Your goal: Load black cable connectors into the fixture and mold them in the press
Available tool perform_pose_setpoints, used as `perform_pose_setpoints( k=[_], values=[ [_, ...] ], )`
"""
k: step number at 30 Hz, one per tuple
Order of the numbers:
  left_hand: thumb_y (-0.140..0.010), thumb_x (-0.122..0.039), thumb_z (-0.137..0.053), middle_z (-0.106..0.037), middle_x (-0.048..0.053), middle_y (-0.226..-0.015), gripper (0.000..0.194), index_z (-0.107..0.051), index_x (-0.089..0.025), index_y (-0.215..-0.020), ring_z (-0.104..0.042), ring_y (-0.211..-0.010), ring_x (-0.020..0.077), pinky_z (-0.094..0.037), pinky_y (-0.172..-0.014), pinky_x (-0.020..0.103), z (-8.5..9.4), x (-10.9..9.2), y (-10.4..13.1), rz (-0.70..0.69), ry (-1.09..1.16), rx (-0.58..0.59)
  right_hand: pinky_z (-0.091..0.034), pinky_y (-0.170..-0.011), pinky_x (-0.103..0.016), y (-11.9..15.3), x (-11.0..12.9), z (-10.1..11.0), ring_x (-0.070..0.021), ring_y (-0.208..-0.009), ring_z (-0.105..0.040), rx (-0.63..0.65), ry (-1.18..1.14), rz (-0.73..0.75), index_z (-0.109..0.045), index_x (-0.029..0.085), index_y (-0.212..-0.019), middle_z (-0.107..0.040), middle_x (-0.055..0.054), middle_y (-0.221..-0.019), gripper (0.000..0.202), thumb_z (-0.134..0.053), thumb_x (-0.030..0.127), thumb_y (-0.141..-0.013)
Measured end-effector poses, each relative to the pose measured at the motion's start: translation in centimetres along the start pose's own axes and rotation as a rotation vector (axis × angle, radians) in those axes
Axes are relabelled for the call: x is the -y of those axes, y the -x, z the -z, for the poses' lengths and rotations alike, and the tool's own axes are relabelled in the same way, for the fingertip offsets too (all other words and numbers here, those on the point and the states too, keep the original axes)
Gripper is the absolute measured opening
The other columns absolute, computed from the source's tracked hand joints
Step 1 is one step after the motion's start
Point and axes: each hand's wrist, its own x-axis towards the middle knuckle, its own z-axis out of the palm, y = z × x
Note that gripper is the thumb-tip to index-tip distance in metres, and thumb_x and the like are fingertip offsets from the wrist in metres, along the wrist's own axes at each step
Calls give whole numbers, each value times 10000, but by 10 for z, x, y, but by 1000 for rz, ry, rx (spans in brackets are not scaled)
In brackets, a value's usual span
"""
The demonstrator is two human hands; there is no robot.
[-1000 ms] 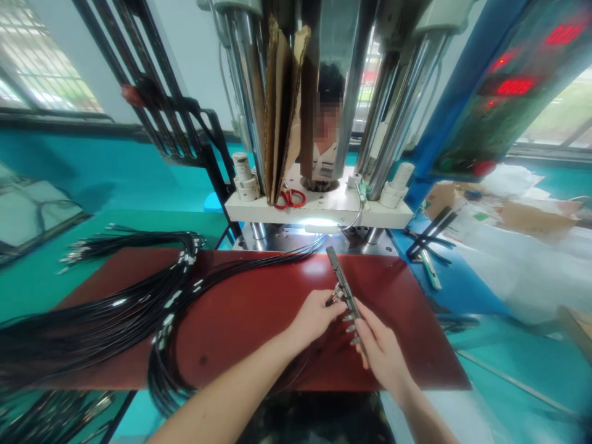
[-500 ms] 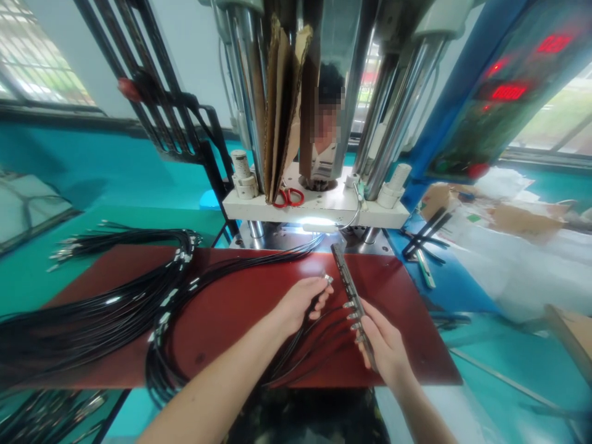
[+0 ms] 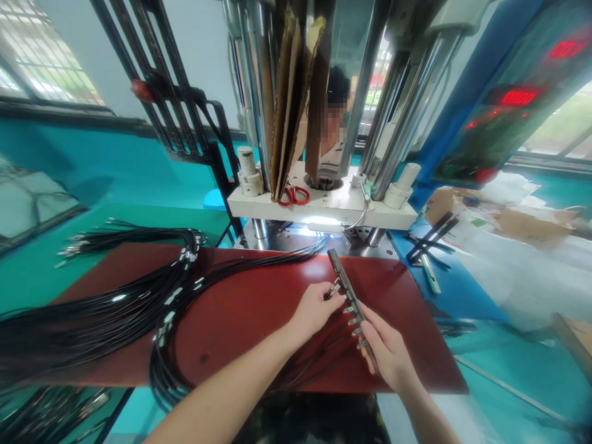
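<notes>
My right hand (image 3: pixel 383 342) is closed around the lower part of a long dark metal bar (image 3: pixel 343 277) with slots, held tilted over the red-brown board. Several cable ends with silver connectors (image 3: pixel 354 320) sit along the bar's left edge, their black cables (image 3: pixel 319 357) trailing down to the left. My left hand (image 3: pixel 319 308) pinches one black cable by its silver connector (image 3: pixel 335 286), which is up against the bar's left edge above the others. Whether it is seated in a slot I cannot tell.
Bundled black cables (image 3: pixel 171 302) with white tags curve over the left of the board (image 3: pixel 250 308). Behind stands a press (image 3: pixel 324 213) with a lit lamp, red-handled scissors (image 3: pixel 296 195) and cardboard (image 3: pixel 289 111). A cutter knife (image 3: pixel 430 274) and plastic bags (image 3: pixel 522 265) lie at right.
My left hand has moved right and slightly down, bringing its cable connector against the bar. The bar stays in my right hand. The view has shifted slightly.
</notes>
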Motion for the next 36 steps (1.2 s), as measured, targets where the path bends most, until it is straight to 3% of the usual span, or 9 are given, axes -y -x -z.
perform_pose_setpoints(
  k=[5, 11, 15, 20, 23, 28, 34, 36],
  values=[
    [-668, -336, -559, -413, -44, -538, 258, -426, -146, -555, -340, -518, 72, -275, -523, 204, 0, 2, 1, -2, 101, 28, -360, -280, -188, 0, -2, 1, -83, -318, -422, 3, -23, -6, -461, 155, -1256, -531, 26, -493, 598, -469, 527, -788],
    [-656, -319, -563, -415, -42, -522, 243, -438, -145, -541, -341, -514, 73, -280, -516, 204, -7, 7, -4, -9, 85, -28, -381, -298, -183, 2, -3, -2, -73, -323, -430, 6, 47, 47, -431, 167, -1279, -560, 18, -537, 583, -448, 511, -809],
    [-693, -364, -531, -438, -35, -517, 275, -472, -139, -546, -362, -492, 71, -269, -480, 201, 3, 1, -6, 2, 98, 14, -374, -292, -178, 3, 0, -4, -72, -320, -422, -48, 20, 16, -455, 149, -1257, -542, 25, -500, 580, -462, 510, -803],
    [-707, -399, -524, -268, -99, -467, 225, -441, -191, -716, -207, -376, 39, -137, -383, 179, 18, -9, -2, 105, 355, -218, -367, -282, -177, 1, 0, -4, -71, -334, -424, -66, -89, -23, -430, 148, -1271, -565, 11, -557, 598, -492, 500, -792],
    [-700, -363, -524, -282, -104, -455, 214, -386, -200, -689, -211, -370, 38, -132, -382, 171, 14, -6, 0, 139, 394, -169, -364, -282, -171, 0, -1, -3, -71, -335, -427, -54, -72, -18, -441, 144, -1261, -553, 16, -532, 592, -494, 500, -792],
    [-616, -275, -587, -374, -71, -452, 236, -412, -146, -524, -288, -437, 34, -207, -439, 174, 2, -2, -3, 93, 220, -75, -345, -281, -155, 2, -3, 0, -58, -326, -408, -26, -89, -37, -432, 153, -1267, -541, 24, -519, 594, -498, 501, -790],
    [-575, -258, -584, -307, -98, -351, 209, -401, -174, -516, -200, -335, 35, -103, -385, 200, 9, -11, -6, 309, 277, 29, -334, -281, -154, 2, -1, 2, -57, -325, -405, 12, -22, -8, -450, 161, -1259, -542, 22, -530, 552, -469, 484, -812],
    [-563, -233, -579, -291, -101, -348, 212, -384, -175, -502, -194, -334, 34, -105, -386, 200, 11, -11, -7, 315, 273, 27, -337, -285, -157, 2, -1, 2, -61, -335, -413, 29, 25, 16, -452, 167, -1261, -550, 17, -538, 534, -450, 475, -824]
  ],
)
